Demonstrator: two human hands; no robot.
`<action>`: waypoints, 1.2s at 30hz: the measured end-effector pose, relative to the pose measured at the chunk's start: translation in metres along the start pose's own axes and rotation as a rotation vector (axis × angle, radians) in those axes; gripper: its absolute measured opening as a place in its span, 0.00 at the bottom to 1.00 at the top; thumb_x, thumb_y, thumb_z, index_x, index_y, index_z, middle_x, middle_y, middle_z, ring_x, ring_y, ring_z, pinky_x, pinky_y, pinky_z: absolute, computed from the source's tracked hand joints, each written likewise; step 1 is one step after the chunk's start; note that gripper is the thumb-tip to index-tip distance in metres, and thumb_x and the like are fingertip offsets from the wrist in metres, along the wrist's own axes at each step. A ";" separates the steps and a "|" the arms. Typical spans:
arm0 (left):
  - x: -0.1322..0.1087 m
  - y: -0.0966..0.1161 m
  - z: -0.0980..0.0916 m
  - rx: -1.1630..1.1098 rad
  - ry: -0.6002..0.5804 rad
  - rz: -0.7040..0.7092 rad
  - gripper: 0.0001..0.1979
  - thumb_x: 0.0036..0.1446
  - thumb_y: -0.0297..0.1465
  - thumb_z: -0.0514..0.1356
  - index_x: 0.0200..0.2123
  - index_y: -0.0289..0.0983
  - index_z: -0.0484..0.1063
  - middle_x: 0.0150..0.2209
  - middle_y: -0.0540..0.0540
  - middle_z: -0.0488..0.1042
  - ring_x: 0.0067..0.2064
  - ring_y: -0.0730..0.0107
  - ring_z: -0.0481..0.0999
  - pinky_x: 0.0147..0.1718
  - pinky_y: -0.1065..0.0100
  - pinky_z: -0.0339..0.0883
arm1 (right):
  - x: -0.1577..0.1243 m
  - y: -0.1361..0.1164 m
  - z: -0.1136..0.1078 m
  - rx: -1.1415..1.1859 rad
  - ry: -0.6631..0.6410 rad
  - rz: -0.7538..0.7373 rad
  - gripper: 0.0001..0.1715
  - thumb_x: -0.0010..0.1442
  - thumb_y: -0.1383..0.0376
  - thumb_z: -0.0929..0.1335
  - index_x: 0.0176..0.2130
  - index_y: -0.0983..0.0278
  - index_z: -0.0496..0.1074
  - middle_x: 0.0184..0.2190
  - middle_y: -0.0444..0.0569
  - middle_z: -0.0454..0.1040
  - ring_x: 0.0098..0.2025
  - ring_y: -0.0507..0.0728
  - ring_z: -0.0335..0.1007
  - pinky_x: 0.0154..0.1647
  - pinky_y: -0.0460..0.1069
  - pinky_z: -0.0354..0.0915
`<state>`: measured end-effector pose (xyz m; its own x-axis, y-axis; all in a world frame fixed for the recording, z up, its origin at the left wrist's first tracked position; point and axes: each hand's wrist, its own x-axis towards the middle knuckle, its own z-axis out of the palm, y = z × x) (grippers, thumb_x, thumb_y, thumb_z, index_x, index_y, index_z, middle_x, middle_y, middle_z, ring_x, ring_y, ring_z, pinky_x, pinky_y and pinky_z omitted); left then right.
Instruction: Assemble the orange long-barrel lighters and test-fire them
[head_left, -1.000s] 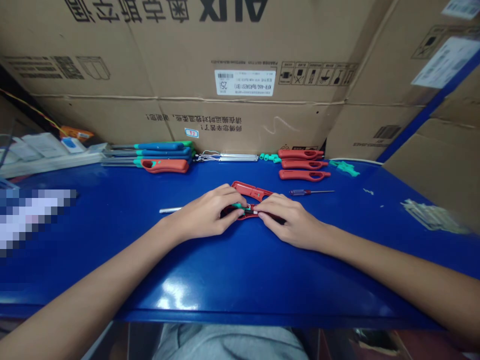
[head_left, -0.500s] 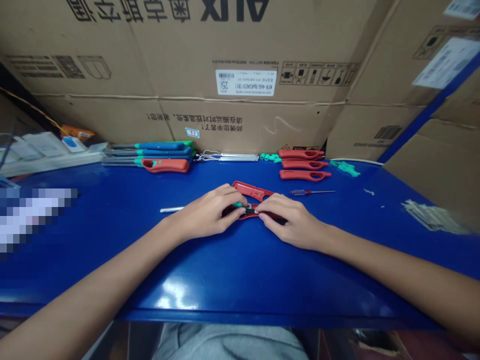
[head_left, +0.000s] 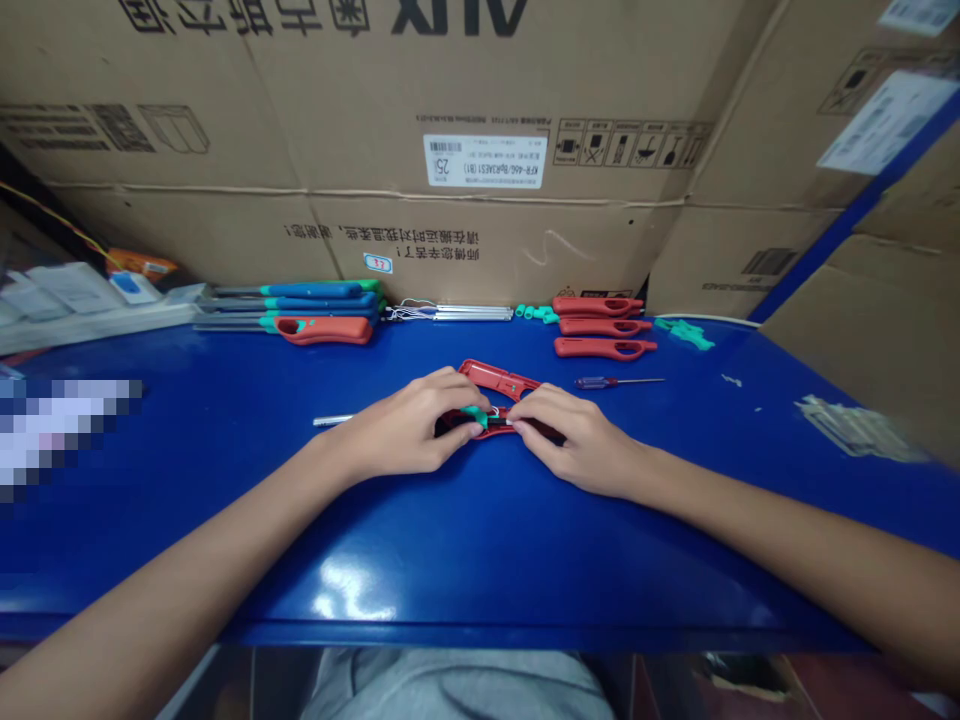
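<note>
My left hand [head_left: 414,425] is closed in a pinch on a green trigger [head_left: 474,413] inside a red lighter-handle half [head_left: 495,433]. Facing it, my right hand [head_left: 574,432] pinches the white end of a small black igniter part [head_left: 498,422] over the same half. A thin white wire [head_left: 494,410] loops up between the fingertips. Just behind, the other red handle half [head_left: 491,377] lies with its inside facing up. A metal tube [head_left: 332,420] sticks out to the left from under my left hand. My fingers cover much of the lower half.
Assembled gas lighters [head_left: 322,330] lie at the back left, near metal tubes [head_left: 472,312] with wires. Red handles [head_left: 604,347] and green parts [head_left: 686,334] stand at the back right. A screwdriver [head_left: 619,382] lies beyond my right hand. Cardboard [head_left: 480,225] walls the back.
The fingers of my left hand have shifted slightly left, and more of the green trigger now shows. My right hand keeps its pinch. The whole view has moved a little.
</note>
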<state>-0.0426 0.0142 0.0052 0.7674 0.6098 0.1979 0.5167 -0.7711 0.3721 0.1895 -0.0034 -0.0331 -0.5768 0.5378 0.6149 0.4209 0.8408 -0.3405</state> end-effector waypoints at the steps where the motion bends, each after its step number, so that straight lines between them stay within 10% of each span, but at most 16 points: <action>1: 0.000 0.000 0.000 -0.003 0.001 0.000 0.10 0.63 0.30 0.55 0.44 0.37 0.73 0.44 0.43 0.74 0.47 0.61 0.71 0.49 0.59 0.64 | 0.000 0.000 0.000 0.000 0.001 -0.001 0.09 0.63 0.73 0.64 0.40 0.64 0.72 0.36 0.52 0.78 0.40 0.57 0.74 0.44 0.53 0.72; 36: 0.001 -0.008 0.006 -0.034 0.058 0.006 0.07 0.63 0.32 0.57 0.42 0.38 0.73 0.43 0.45 0.76 0.47 0.62 0.72 0.47 0.62 0.65 | 0.002 -0.003 0.000 -0.002 0.027 -0.008 0.09 0.61 0.72 0.64 0.38 0.64 0.72 0.34 0.52 0.78 0.37 0.57 0.74 0.42 0.54 0.72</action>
<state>-0.0436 0.0193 -0.0032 0.7464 0.6158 0.2522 0.4983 -0.7684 0.4016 0.1868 -0.0049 -0.0306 -0.5613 0.5290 0.6364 0.4176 0.8450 -0.3341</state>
